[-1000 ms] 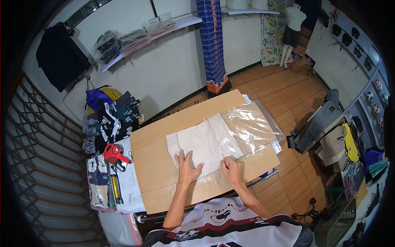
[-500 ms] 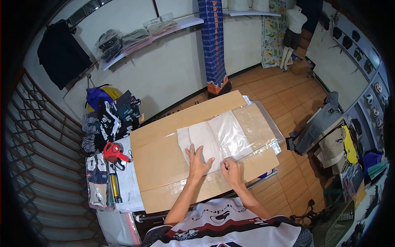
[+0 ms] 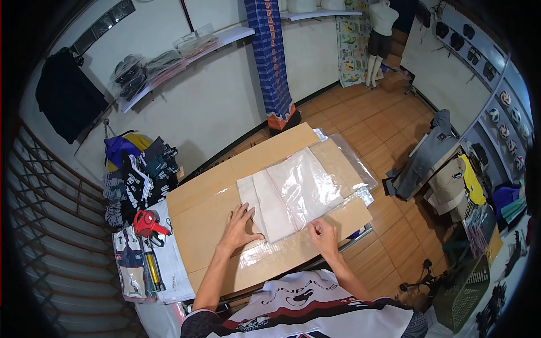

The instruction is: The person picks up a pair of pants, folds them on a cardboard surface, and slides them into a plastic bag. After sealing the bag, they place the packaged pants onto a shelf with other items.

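A folded cream-white garment (image 3: 260, 205) lies on a cardboard-topped table (image 3: 208, 248), its right part inside a clear plastic bag (image 3: 315, 188). The bag's mouth edge runs across the cloth with a reddish line along it. My left hand (image 3: 239, 230) rests at the garment's lower left corner, fingers spread, partly on the cardboard. My right hand (image 3: 324, 236) is closed in a pinch at the bag's near edge, to the right of the cloth. The film between those fingertips is small, but the edge runs into them.
Left of the table are a red tape dispenser (image 3: 150, 223), a yellow-and-black pump (image 3: 153, 270), packed jerseys (image 3: 131, 265) and stacked dark clothes (image 3: 146, 169). A blue pillar (image 3: 271, 62) stands behind. Clothes on a rack (image 3: 422, 155) and a green basket (image 3: 463, 293) are at the right.
My left hand has slid left from on top of the cloth to its lower left corner. The bag covers more of the garment. My right hand keeps its pinch; the view has shifted slightly.
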`<state>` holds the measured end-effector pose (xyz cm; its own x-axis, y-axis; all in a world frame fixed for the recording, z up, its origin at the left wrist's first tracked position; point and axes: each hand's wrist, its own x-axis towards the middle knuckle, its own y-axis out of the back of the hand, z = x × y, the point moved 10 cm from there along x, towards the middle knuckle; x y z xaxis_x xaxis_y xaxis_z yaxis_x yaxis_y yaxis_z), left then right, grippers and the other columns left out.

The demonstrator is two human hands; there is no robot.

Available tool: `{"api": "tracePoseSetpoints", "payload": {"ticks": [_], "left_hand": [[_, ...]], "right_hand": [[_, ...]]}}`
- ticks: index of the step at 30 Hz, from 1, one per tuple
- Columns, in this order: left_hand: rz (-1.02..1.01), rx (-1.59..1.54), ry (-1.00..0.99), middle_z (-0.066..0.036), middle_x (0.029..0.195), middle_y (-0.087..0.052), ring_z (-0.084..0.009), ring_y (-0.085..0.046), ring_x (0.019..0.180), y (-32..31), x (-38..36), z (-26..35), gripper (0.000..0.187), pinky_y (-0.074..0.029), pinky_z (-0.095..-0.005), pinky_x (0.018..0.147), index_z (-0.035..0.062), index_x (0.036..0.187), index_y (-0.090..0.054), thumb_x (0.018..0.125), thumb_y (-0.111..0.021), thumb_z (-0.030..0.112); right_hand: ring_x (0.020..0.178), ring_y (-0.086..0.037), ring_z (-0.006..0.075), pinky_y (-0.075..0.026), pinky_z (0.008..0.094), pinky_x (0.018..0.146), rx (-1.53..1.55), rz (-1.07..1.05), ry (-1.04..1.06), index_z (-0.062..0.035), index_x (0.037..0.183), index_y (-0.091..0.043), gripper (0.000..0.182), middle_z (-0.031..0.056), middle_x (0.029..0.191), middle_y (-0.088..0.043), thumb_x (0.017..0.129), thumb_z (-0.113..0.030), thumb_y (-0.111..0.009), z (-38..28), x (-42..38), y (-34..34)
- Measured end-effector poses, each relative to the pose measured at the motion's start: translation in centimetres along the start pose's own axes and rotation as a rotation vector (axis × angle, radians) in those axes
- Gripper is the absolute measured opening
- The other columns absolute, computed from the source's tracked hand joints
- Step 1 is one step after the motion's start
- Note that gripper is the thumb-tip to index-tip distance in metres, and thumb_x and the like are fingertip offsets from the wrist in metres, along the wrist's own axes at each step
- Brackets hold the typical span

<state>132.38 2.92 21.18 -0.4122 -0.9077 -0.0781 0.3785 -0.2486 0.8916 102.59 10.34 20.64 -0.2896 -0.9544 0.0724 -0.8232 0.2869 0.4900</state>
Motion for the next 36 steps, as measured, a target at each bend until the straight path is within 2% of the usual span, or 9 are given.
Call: {"api": "tracePoseSetpoints", "payload": {"ticks": [3,6,24,27,29,30,33,34,36], "left_hand": [[0.004,-0.009,-0.041,-0.021,0.164,-0.035,-0.0420,-0.025,0.155,-1.2,0.6,-0.1,0.111,-0.017,-0.0655,0.125,0.0005,0.150,-0.050,0.065,-0.091,0.058],[0.016,-0.039,-0.050,-0.021,0.165,-0.034,-0.0427,-0.023,0.155,-2.1,1.6,0.7,0.112,-0.016,-0.0670,0.124,-0.0019,0.150,-0.049,0.066,-0.091,0.059],[0.099,0.039,-0.146,-0.021,0.168,-0.027,-0.0472,-0.024,0.154,-7.8,11.8,11.7,0.107,-0.014,-0.0667,0.124,-0.0046,0.153,-0.042,0.071,-0.086,0.046],[0.069,0.095,-0.138,-0.021,0.169,-0.024,-0.0461,-0.019,0.155,-8.2,12.2,11.8,0.112,-0.013,-0.0678,0.124,-0.0031,0.157,-0.035,0.074,-0.084,0.052],[0.082,0.063,-0.124,-0.023,0.167,-0.027,-0.0462,-0.022,0.154,-7.6,11.7,12.1,0.113,-0.013,-0.0647,0.125,-0.0028,0.158,-0.033,0.074,-0.085,0.052],[0.087,0.046,-0.115,-0.024,0.166,-0.028,-0.0463,-0.023,0.154,-7.2,11.3,12.4,0.114,-0.013,-0.0632,0.126,-0.0026,0.158,-0.032,0.074,-0.086,0.052],[0.226,-0.226,0.041,-0.028,0.161,-0.035,-0.0465,-0.029,0.152,-5.9,9.6,11.2,0.113,-0.014,-0.0602,0.127,-0.0035,0.158,-0.032,0.075,-0.087,0.051],[0.273,-0.228,0.093,-0.031,0.157,-0.041,-0.0447,-0.035,0.149,-4.7,8.6,11.6,0.101,-0.020,-0.0548,0.126,-0.0051,0.157,-0.031,0.083,-0.084,0.039],[0.441,-0.413,0.214,-0.031,0.156,-0.041,-0.0433,-0.038,0.147,-4.0,6.7,9.7,0.088,-0.026,-0.0522,0.124,-0.0058,0.156,-0.032,0.090,-0.078,0.031]], "right_hand": [[0.052,-0.050,0.0090,-0.041,0.0315,0.049,0.071,0.024,-0.019,0.0022,0.089,-0.070,0.016,0.0060,0.056,-0.057,0.092,-0.013,-0.075,1.1,0.1,1.1],[0.053,-0.049,0.0074,-0.040,0.0296,0.050,0.083,0.053,0.006,0.0027,0.088,-0.070,0.016,0.0037,0.057,-0.057,0.093,-0.012,-0.074,1.7,0.4,2.1],[0.055,-0.054,0.0082,-0.043,0.0287,0.052,0.058,0.127,-0.112,0.0023,0.092,-0.072,0.017,0.0061,0.060,-0.062,0.092,-0.014,-0.076,6.6,3.6,9.7],[0.053,-0.059,0.0167,-0.047,0.0338,0.054,0.065,0.152,-0.094,0.0001,0.090,-0.072,0.020,0.0110,0.062,-0.064,0.091,-0.020,-0.075,7.6,4.9,11.7],[0.056,-0.057,0.0109,-0.045,0.0298,0.054,0.076,0.158,-0.087,0.0016,0.090,-0.071,0.017,0.0083,0.061,-0.062,0.092,-0.015,-0.075,8.1,6.4,12.9],[0.057,-0.055,0.0080,-0.044,0.0278,0.053,0.081,0.158,-0.083,0.0024,0.090,-0.070,0.016,0.0070,0.061,-0.061,0.092,-0.013,-0.074,8.4,7.2,13.6],[0.063,-0.065,0.0188,-0.050,0.0342,0.060,0.081,0.201,-0.082,0.0001,0.095,-0.071,0.019,0.0130,0.072,-0.069,0.091,-0.018,-0.074,9.3,10.6,16.1],[0.067,-0.066,0.0199,-0.051,0.0342,0.062,0.001,0.264,0.013,0.0006,0.097,-0.071,0.020,0.0138,0.077,-0.070,0.091,-0.018,-0.074,9.2,12.0,17.3],[0.074,-0.068,0.0220,-0.052,0.0341,0.065,-0.153,0.388,0.209,0.0014,0.100,-0.070,0.023,0.0152,0.086,-0.072,0.091,-0.019,-0.075,9.8,15.2,18.9]]}}
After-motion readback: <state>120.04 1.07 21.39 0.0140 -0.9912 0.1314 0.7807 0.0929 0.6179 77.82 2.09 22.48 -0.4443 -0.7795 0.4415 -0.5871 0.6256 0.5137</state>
